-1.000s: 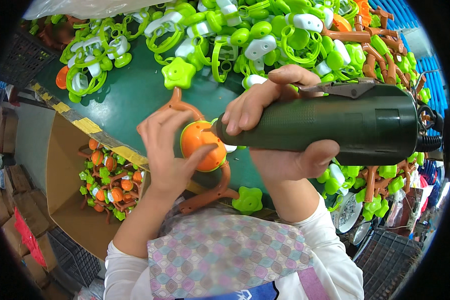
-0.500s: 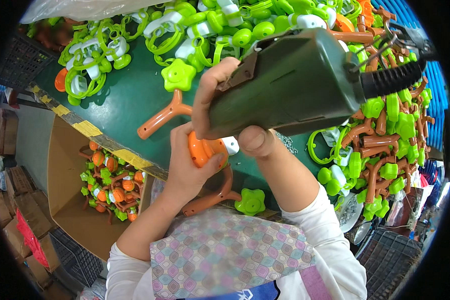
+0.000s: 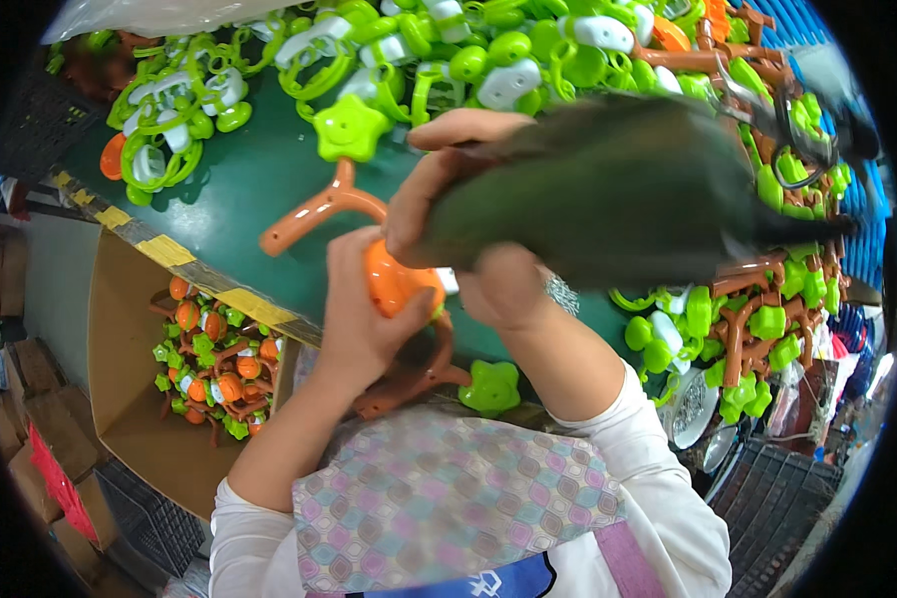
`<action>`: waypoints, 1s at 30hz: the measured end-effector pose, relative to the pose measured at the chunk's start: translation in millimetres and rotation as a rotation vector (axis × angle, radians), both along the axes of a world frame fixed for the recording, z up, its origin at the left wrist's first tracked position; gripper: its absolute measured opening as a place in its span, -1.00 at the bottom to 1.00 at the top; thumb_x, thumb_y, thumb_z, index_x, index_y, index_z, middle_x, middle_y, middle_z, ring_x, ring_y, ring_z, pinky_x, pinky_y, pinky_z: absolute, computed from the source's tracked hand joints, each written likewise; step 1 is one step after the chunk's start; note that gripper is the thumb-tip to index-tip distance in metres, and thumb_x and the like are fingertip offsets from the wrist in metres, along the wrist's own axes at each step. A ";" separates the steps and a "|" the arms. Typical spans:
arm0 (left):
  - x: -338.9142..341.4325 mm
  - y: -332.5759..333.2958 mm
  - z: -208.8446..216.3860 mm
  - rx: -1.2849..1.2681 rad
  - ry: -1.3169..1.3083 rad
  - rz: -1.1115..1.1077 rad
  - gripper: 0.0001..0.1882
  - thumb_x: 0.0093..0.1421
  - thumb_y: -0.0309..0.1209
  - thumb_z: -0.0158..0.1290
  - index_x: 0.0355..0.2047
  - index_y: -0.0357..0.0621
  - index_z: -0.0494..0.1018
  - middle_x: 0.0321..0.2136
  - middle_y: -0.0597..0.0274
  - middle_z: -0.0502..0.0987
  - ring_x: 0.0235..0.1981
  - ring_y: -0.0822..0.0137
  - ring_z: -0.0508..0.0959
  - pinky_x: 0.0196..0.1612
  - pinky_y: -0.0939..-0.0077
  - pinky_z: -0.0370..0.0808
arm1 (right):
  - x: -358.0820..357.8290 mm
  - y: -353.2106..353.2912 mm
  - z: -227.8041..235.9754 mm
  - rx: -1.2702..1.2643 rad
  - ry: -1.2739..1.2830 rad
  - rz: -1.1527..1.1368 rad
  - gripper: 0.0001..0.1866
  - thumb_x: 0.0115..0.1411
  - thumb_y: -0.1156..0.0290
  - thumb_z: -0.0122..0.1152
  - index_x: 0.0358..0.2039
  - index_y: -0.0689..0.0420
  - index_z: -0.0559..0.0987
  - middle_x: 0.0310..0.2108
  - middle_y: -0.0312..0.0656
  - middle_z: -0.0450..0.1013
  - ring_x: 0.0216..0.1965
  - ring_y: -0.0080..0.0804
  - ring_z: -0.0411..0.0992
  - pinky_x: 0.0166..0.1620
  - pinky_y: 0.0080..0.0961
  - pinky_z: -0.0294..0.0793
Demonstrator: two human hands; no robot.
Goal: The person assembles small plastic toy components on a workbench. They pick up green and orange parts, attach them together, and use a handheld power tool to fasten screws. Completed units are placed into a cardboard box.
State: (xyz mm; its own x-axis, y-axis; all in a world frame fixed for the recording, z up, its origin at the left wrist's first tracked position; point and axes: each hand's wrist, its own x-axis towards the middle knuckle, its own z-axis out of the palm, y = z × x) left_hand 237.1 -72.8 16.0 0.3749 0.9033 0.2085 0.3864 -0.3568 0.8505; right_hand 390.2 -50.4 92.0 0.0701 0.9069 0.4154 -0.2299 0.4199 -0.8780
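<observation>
My left hand (image 3: pixel 354 319) is closed round a round orange toy part (image 3: pixel 387 279) with a bit of white at its right side. Just below it, a brown forked branch piece (image 3: pixel 437 359) ends in a green star knob (image 3: pixel 490 387); whether they are joined is hidden. My right hand (image 3: pixel 508 284) wraps the left end of a dark green power screwdriver (image 3: pixel 598 199), blurred by motion, held over the orange part. Its tip is out of sight behind my fingers. Another brown forked piece (image 3: pixel 314 211) with a green star (image 3: pixel 351 128) lies beyond my left hand.
Green-and-white toy parts (image 3: pixel 508 82) heap along the table's (image 3: pixel 224 194) far side. Brown branches with green stars (image 3: pixel 757 329) pile up at right. Small screws (image 3: pixel 561 295) lie near my right wrist. A cardboard box (image 3: pixel 130 399) at left holds orange-and-green toys (image 3: pixel 219 369). A metal hook (image 3: pixel 802 140) hangs upper right.
The screwdriver's far right end has swung down, and its body now looks blurred. My right thumb has shifted slightly toward the left. The left hand keeps its grip on the orange part.
</observation>
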 end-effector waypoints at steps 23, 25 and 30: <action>-5.5 -5.4 33.6 0.318 0.182 -0.061 -0.63 -0.18 -0.41 0.45 -0.31 -0.04 0.60 -0.04 0.25 0.50 0.14 -0.04 0.34 0.19 0.03 0.21 | 47.1 -45.1 -13.3 0.184 0.348 0.069 0.01 0.14 -0.55 -0.08 0.18 0.20 0.31 -0.45 -0.17 0.44 -0.48 -0.32 0.47 -0.34 -0.32 0.52; -9.5 1.0 30.8 0.343 0.154 -0.073 -0.68 -0.16 -0.44 0.43 -0.35 -0.05 0.60 -0.06 0.25 0.51 0.12 -0.02 0.35 0.19 0.04 0.22 | 37.3 -41.9 -7.4 0.175 0.395 0.090 0.02 0.14 -0.56 -0.10 0.19 0.18 0.31 -0.45 -0.17 0.44 -0.47 -0.31 0.47 -0.31 -0.31 0.51; -16.0 8.2 33.2 0.535 0.277 -0.030 -0.75 -0.16 -0.46 0.40 -0.43 -0.04 0.59 -0.16 0.34 0.54 0.07 0.07 0.41 0.21 -0.01 0.23 | 27.4 -33.7 -8.3 0.176 0.422 0.117 0.03 0.14 -0.56 -0.10 0.20 0.20 0.30 -0.44 -0.16 0.44 -0.45 -0.30 0.48 -0.30 -0.30 0.50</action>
